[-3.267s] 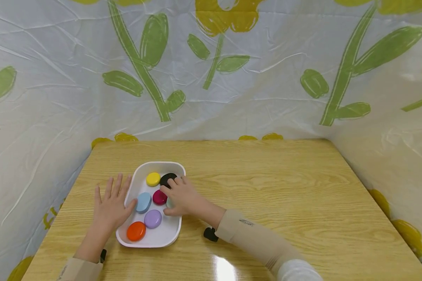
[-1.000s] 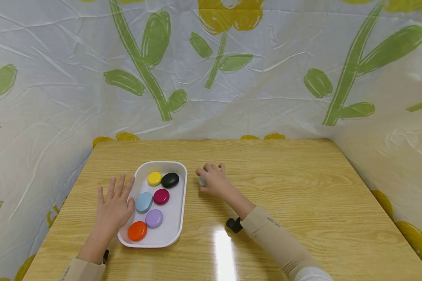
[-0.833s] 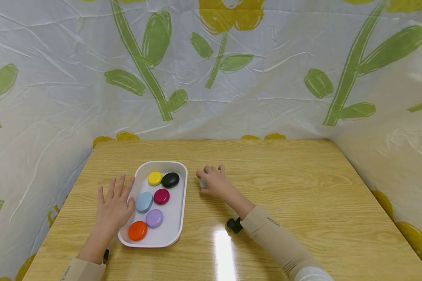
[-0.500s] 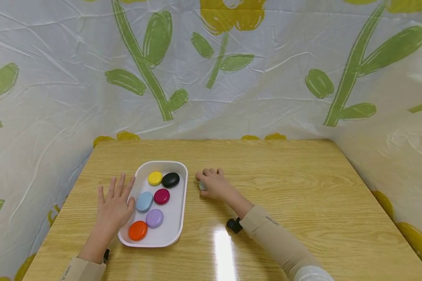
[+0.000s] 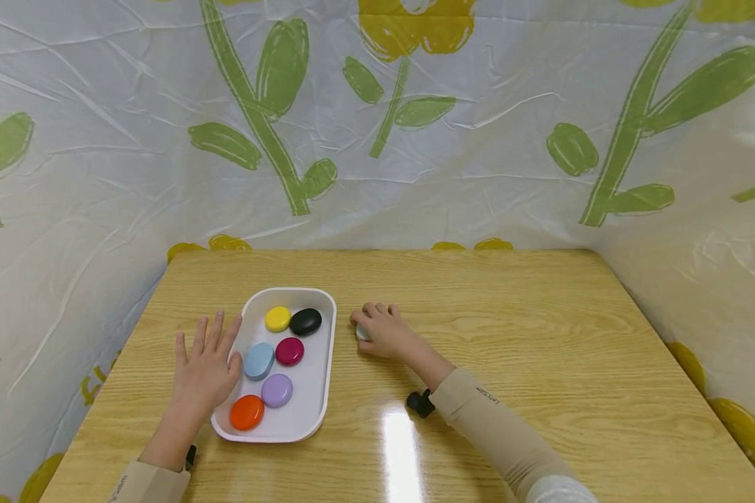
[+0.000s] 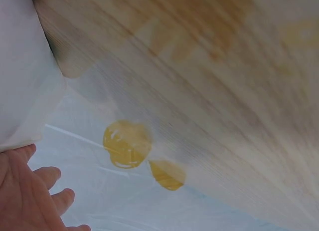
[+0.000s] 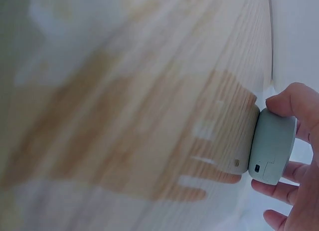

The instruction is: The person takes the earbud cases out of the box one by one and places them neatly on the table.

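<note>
My right hand (image 5: 384, 334) holds a pale green pebble-shaped case (image 7: 271, 146) between thumb and fingers, on the table just right of the white tray (image 5: 324, 391). A small dark port and a thin seam show on the case's side in the right wrist view; in the head view the hand hides most of it (image 5: 363, 332). My left hand (image 5: 204, 374) lies with fingers spread against the tray's left rim. Inside the tray are similar rounded pieces: yellow (image 5: 277, 319), black (image 5: 305, 322), light blue (image 5: 259, 361), crimson (image 5: 289, 351), lilac (image 5: 277, 390) and orange-red (image 5: 247, 412).
The wooden table (image 5: 509, 335) stretches to the right of both hands. Behind it and along both sides hangs a white flower-printed sheet (image 5: 478, 175). Black wrist-camera mounts (image 5: 420, 403) stick out under the sleeves.
My right hand has lifted the pale green case out of the tray and carried it right. Over the last second it has sunk slightly toward the table. The left hand stays at the rim.
</note>
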`<state>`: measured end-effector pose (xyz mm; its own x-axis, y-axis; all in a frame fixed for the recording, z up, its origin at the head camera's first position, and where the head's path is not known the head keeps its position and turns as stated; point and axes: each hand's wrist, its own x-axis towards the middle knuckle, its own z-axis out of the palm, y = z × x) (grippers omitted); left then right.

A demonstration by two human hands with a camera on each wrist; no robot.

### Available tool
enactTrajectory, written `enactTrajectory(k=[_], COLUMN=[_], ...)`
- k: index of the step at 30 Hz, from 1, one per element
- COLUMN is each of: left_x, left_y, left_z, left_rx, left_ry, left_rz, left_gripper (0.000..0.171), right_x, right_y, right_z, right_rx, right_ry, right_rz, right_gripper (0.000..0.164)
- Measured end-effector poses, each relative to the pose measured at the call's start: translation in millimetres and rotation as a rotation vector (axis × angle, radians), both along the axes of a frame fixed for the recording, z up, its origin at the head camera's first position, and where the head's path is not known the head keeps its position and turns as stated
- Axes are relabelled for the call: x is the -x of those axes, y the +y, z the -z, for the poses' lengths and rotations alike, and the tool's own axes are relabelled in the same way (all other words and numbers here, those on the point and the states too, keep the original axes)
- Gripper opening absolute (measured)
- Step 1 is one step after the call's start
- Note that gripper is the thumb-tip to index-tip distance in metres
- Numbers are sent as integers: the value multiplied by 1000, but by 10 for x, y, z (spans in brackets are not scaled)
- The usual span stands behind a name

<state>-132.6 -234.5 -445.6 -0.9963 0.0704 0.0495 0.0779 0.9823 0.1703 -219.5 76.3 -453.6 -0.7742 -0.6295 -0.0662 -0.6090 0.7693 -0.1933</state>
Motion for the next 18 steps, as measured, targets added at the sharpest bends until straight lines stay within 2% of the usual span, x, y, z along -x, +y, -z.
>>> enactTrajectory(k=[5,8,12,18], left_x=[-1,2,1,2], left_y=[-2,0,-3,-5], left_z=[1,1,16,25], left_rx=[-4,-2,2,2], left_ry=[-3,-4,0,2], left_rz=[-2,-4,-7,-9], left_gripper=[55,55,55,56], right_x=[14,9,-63,-212], right_y=[-13,-59,-190,-418], right_z=[-30,-98,-212,-313], right_rx=[26,80,162,119], right_ry=[-11,30,130,196], right_rz=[30,28,-34,-171], right_gripper=[52,59,54,50])
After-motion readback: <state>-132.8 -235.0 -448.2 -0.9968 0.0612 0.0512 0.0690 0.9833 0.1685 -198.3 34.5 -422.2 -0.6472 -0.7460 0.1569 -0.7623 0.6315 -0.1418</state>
